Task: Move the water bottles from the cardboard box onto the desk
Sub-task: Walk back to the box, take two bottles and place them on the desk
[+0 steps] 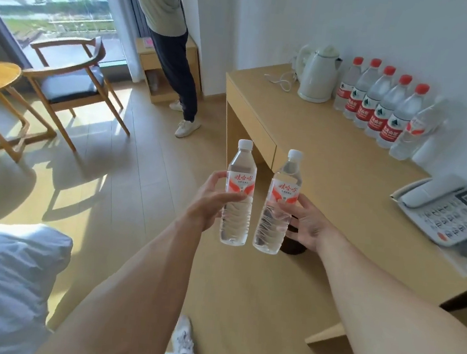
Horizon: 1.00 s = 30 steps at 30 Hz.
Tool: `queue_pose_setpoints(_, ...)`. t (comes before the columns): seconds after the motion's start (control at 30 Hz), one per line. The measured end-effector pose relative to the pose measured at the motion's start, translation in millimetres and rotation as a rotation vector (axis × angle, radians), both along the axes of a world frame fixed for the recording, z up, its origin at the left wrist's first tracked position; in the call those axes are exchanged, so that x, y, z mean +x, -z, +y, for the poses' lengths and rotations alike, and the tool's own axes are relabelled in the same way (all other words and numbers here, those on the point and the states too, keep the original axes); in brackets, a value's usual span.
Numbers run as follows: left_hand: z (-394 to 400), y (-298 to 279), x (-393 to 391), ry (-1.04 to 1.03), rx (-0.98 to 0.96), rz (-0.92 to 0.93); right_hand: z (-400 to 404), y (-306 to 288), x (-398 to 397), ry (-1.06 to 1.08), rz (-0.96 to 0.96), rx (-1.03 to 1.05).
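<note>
Bottles full, thin-walled, likely slick: left hand (209, 200) gripped left bottle (239, 195) mid-label, right hand (305, 223) gripped right bottle (278, 205); desk (329, 164) near.

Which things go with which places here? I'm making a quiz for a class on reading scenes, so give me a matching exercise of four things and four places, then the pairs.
Things:
1. kettle
2. telephone
3. white-capped bottle
4. chair

Places:
A. on the desk's near end, at the picture's right edge
B. on the floor by the window
C. held upright in the left hand
D. on the desk's far end, beside the row of red-capped bottles

Pairs: 1-D, 2-A, 3-C, 4-B
</note>
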<state>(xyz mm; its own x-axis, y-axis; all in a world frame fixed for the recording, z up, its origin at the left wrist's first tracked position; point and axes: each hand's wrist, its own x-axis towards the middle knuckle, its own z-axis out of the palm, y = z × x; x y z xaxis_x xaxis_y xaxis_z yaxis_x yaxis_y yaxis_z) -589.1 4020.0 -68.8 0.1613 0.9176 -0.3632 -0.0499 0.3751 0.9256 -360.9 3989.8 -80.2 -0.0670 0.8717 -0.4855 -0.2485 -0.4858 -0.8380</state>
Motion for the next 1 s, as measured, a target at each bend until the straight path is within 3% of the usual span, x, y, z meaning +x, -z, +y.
queue_pose_setpoints(0.57, 309.3, -11.6, 8.5, 0.333, 0.032, -0.041, 224.8, -14.5, -19.9, 0.398, -0.036, 0.047)
queue_pose_setpoints(1.0, 453.9, 2.5, 103.2, 0.586, -0.001, -0.057, 319.2, -4.3, 44.2, 0.65, -0.055, 0.033)
